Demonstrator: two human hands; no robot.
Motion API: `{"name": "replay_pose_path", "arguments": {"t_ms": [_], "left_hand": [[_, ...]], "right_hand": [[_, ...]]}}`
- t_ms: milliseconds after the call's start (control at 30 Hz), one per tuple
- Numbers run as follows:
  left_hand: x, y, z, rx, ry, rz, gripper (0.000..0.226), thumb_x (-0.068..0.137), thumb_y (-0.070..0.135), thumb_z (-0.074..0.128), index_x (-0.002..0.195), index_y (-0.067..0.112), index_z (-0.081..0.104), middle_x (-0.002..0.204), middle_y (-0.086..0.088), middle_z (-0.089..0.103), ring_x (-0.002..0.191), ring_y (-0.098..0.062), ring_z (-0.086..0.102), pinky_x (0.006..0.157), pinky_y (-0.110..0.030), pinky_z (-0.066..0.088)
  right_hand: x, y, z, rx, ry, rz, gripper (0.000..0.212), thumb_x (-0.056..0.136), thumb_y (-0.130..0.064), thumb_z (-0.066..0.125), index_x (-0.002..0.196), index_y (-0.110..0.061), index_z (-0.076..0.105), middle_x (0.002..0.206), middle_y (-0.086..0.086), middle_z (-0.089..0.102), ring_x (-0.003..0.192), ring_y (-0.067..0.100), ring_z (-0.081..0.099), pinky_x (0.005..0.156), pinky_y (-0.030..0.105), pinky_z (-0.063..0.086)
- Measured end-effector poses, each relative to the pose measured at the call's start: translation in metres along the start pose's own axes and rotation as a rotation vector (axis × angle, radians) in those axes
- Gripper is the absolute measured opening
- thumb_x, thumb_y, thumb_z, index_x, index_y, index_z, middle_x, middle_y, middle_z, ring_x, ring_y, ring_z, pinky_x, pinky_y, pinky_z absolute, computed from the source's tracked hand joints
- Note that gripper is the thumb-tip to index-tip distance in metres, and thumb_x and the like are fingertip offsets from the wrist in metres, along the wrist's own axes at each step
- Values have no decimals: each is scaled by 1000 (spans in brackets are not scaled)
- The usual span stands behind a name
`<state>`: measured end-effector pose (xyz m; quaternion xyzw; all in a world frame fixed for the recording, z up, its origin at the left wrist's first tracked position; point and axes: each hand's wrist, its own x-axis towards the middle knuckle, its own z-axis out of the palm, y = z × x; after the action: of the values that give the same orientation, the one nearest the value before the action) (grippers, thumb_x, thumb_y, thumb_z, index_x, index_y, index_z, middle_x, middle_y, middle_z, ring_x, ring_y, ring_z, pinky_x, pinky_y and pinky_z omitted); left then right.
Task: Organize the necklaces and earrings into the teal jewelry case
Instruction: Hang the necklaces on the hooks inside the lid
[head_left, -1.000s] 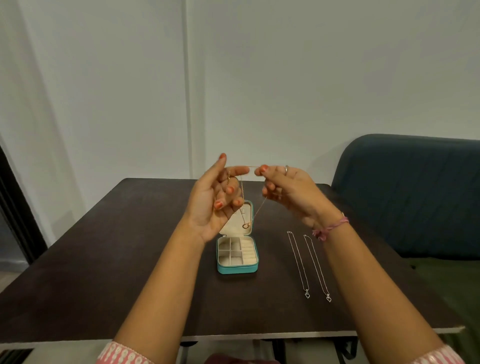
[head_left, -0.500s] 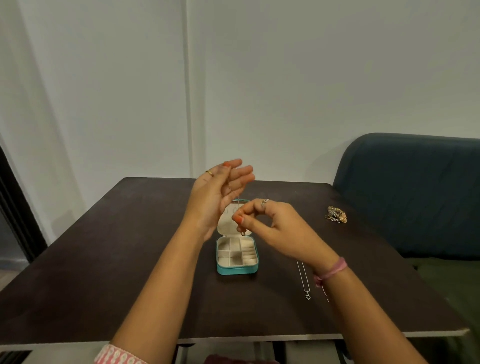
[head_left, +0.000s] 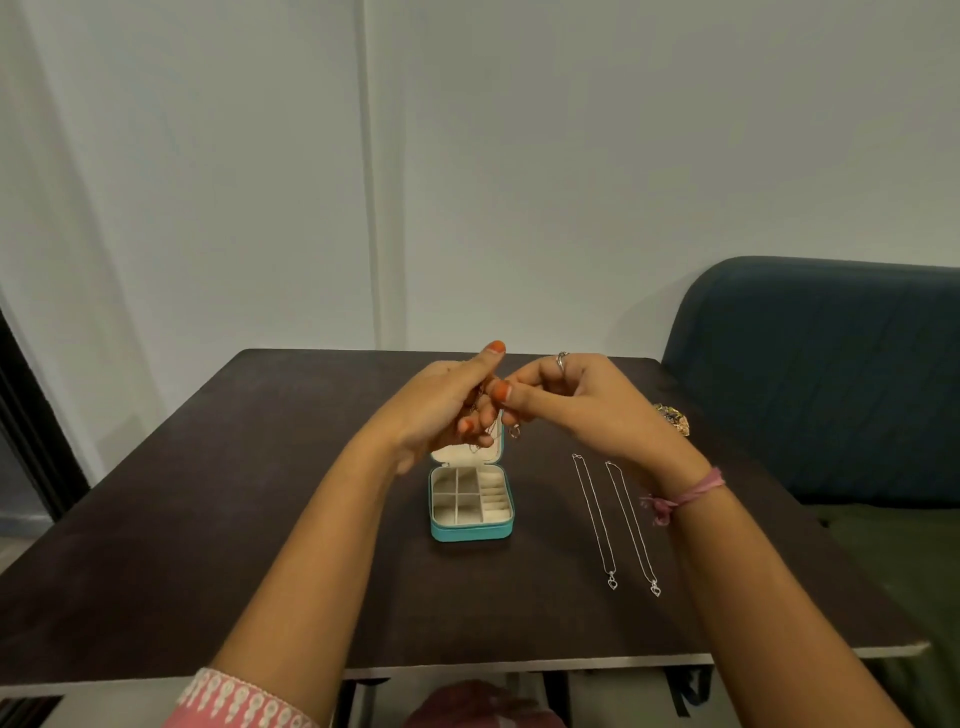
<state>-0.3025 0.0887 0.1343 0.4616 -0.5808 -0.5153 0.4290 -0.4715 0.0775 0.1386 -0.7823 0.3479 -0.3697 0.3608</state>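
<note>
The teal jewelry case (head_left: 470, 530) lies open at the table's middle, its cream compartments bare and its lid (head_left: 467, 454) standing up behind. Above the lid, my left hand (head_left: 447, 410) and my right hand (head_left: 566, 400) meet. Both pinch a thin gold necklace (head_left: 514, 430), whose ring pendant dangles just below my right fingertips. The chain is gathered loosely around my left fingers. Two silver heart-pendant necklaces (head_left: 597, 519) (head_left: 631, 525) lie stretched out on the table right of the case, under my right wrist.
A small pile of ornate earrings (head_left: 675, 415) sits at the table's (head_left: 208, 519) right edge, partly behind my right hand. A blue sofa (head_left: 831, 374) stands right beside the table. A white wall rises behind.
My right hand dropped toward the case lid, then rose back up to the left hand. The chain, stretched between both hands a second ago, is now bunched at my left fingers.
</note>
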Motion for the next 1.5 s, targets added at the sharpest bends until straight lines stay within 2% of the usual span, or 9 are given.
{"name": "replay_pose_path", "arguments": {"t_ms": [233, 333, 467, 633, 800, 967, 1133, 1333, 1500], "left_hand": [[1, 3, -2, 301, 7, 64, 64, 95, 58, 33, 57, 13, 58, 44, 2, 51, 42, -12, 41, 80, -29, 51], [0, 4, -1, 243, 16, 98, 64, 96, 55, 33, 58, 12, 62, 43, 0, 51, 40, -12, 39, 89, -39, 51], [-1, 1, -3, 33, -63, 90, 61, 93, 57, 34, 69, 16, 71, 47, 0, 52, 38, -11, 34, 101, -46, 42], [7, -14, -17, -257, -303, 150, 63, 76, 73, 50, 92, 18, 75, 51, 0, 58, 38, -4, 46, 91, -44, 25], [11, -21, -22, -422, -490, 158, 82, 60, 80, 62, 111, 17, 72, 72, -6, 70, 62, -12, 65, 88, -37, 46], [8, -24, -19, -492, -584, 176, 84, 60, 79, 62, 117, 17, 68, 92, -8, 72, 81, -16, 69, 92, -42, 48], [8, -26, -21, -553, -574, 182, 81, 60, 78, 63, 107, 14, 72, 87, -10, 73, 86, -25, 70, 91, -46, 48], [9, -24, -31, -565, -630, 165, 85, 63, 79, 60, 112, 10, 69, 78, -9, 73, 79, -24, 70, 91, -44, 44], [9, -24, -26, -663, -459, 268, 65, 63, 72, 67, 83, 11, 77, 68, -1, 70, 79, -16, 68, 81, -31, 51]], "right_hand": [[-1, 6, 3, 40, 89, 5, 9, 87, -19, 67, 88, -15, 75, 78, -2, 73, 75, 3, 64, 70, 16, 49], [0, 6, -3, 45, 138, 0, 7, 86, -18, 68, 87, -16, 74, 74, -5, 72, 70, 0, 63, 67, 15, 50], [-1, 4, -8, 34, 124, -5, 11, 85, -21, 67, 92, -17, 75, 83, 3, 74, 75, 7, 63, 70, 20, 52], [-4, -1, -13, 1, 74, 1, 17, 87, -18, 64, 103, -18, 72, 88, 1, 73, 82, 13, 64, 75, 24, 52], [-5, -9, -12, 134, 51, 9, 28, 90, -5, 58, 116, -16, 63, 101, -11, 69, 90, -7, 64, 73, 8, 47], [-2, -10, -6, 258, 10, 32, 31, 88, -1, 59, 117, -12, 64, 110, 2, 71, 105, 11, 66, 88, 21, 52], [1, -13, -4, 314, -23, 40, 28, 87, -2, 61, 112, -13, 66, 109, 2, 72, 103, 12, 67, 83, 19, 52], [2, -15, -3, 386, -12, 63, 27, 82, -2, 65, 105, -14, 69, 101, 2, 74, 98, 12, 68, 73, 14, 51], [2, -17, -1, 540, 39, 87, 25, 85, 1, 60, 104, -11, 68, 75, -9, 71, 73, -2, 64, 60, 11, 46]]}}
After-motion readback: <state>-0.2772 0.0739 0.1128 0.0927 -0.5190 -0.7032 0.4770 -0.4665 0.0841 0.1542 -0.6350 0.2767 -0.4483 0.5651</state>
